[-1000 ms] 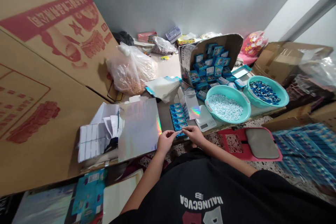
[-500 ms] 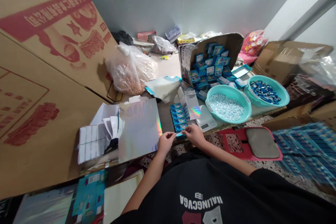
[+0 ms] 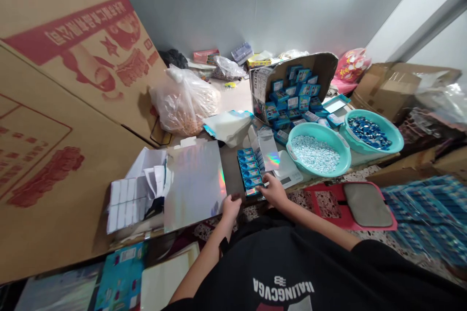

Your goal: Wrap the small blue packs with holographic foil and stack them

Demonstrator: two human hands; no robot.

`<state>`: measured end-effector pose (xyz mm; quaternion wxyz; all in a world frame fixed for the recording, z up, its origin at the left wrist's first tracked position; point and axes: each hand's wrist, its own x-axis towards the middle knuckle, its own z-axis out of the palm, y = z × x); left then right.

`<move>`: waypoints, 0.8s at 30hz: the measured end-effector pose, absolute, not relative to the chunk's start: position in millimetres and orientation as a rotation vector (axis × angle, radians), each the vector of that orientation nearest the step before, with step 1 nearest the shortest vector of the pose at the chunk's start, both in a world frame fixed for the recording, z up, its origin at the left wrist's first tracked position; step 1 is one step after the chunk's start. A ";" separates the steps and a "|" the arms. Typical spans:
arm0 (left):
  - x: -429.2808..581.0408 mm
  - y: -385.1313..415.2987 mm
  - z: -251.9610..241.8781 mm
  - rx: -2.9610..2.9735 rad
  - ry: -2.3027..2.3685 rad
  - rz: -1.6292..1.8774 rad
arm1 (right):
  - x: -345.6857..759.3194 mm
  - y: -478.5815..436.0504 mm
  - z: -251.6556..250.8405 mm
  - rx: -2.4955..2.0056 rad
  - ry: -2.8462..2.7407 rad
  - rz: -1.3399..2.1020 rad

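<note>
A row of several small blue boxes [image 3: 250, 170] stands on the table in front of me, beside folded silvery card [image 3: 269, 148]. My right hand [image 3: 270, 189] is at the near end of the row, its fingers closed on the nearest blue box. To the left of the row, my left hand [image 3: 232, 203] is by the table edge, near the corner of a shiny holographic sheet [image 3: 195, 184]. Its fingertips are drawn together; whether anything small is between them cannot be made out. The two hands are apart.
Right of the row are a scale [image 3: 290, 175], a basin of pale pieces [image 3: 317, 149] and a basin of blue pieces [image 3: 370, 131]. A carton of blue boxes [image 3: 294, 97] stands behind. White boxes [image 3: 126, 204] and a big carton [image 3: 65, 107] are at left.
My left hand has moved away from the nearest blue box, down and to the left. My right hand has stayed at that box. The view has shifted slightly.
</note>
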<state>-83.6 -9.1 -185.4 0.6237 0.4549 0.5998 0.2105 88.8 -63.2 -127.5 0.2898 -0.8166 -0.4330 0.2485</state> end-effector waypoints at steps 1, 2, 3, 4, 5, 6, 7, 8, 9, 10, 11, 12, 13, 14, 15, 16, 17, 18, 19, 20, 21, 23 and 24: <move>-81.8 -11.9 -187.7 1.032 1.396 0.470 | 91.0 -63.7 -128.0 -2.168 -1.131 0.696; -80.0 -14.5 -189.2 1.022 1.406 0.458 | 93.7 -63.8 -128.4 -2.158 -1.106 0.732; -78.1 -16.8 -189.7 1.014 1.407 0.450 | 97.2 -63.2 -128.8 -2.147 -1.081 0.764; -76.5 -18.8 -189.3 1.006 1.401 0.447 | 101.9 -61.6 -129.0 -2.137 -1.063 0.784; -75.3 -20.5 -188.2 1.000 1.390 0.451 | 107.7 -58.6 -129.1 -2.130 -1.056 0.787; -74.9 -22.0 -186.5 0.999 1.379 0.464 | 114.7 -53.8 -129.2 -2.124 -1.052 0.776; -75.5 -23.4 -184.2 1.004 1.370 0.486 | 122.4 -47.2 -129.2 -2.121 -1.046 0.757; -77.0 -25.1 -181.4 1.013 1.366 0.514 | 130.3 -38.9 -129.4 -2.118 -1.036 0.736; -79.5 -27.0 -178.2 1.025 1.368 0.547 | 137.7 -29.0 -129.8 -2.117 -1.025 0.714; -82.9 -29.4 -174.5 1.038 1.375 0.579 | 143.9 -18.4 -130.4 -2.114 -1.015 0.694; -86.8 -32.3 -170.4 1.050 1.384 0.607 | 148.5 -7.6 -131.0 -2.108 -1.008 0.678; -91.0 -35.4 -165.9 1.060 1.393 0.631 | 151.3 2.4 -131.4 -2.096 -1.008 0.669; -95.3 -38.7 -161.1 1.068 1.400 0.652 | 152.5 11.0 -131.3 -2.079 -1.016 0.666; -99.2 -41.9 -156.2 1.076 1.405 0.672 | 152.6 17.6 -130.5 -2.055 -1.033 0.667; -102.4 -44.7 -151.5 1.080 1.412 0.694 | 152.5 22.0 -128.7 -2.027 -1.055 0.667; -104.7 -46.9 -147.1 1.084 1.422 0.721 | 153.0 24.2 -125.8 -1.998 -1.079 0.666; -105.5 -48.6 -142.9 1.081 1.439 0.749 | 154.9 24.2 -121.7 -1.967 -1.102 0.660; -104.7 -49.8 -138.8 1.078 1.463 0.780 | 158.7 22.6 -116.1 -1.935 -1.121 0.647; -101.7 -50.8 -134.2 1.104 1.489 0.801 | 164.3 19.6 -108.9 -1.898 -1.140 0.636; -96.4 -51.7 -128.6 1.118 1.495 0.826 | 171.6 15.8 -100.0 -1.856 -1.159 0.629; -88.7 -52.6 -121.4 1.126 1.470 0.853 | 179.9 11.7 -89.4 -1.814 -1.184 0.628; -66.7 -53.7 -101.2 1.098 1.334 0.891 | 196.4 4.0 -65.2 -1.689 -1.216 0.685; -53.1 -53.3 -88.3 1.050 1.269 0.914 | 203.1 0.8 -53.0 -1.609 -1.218 0.741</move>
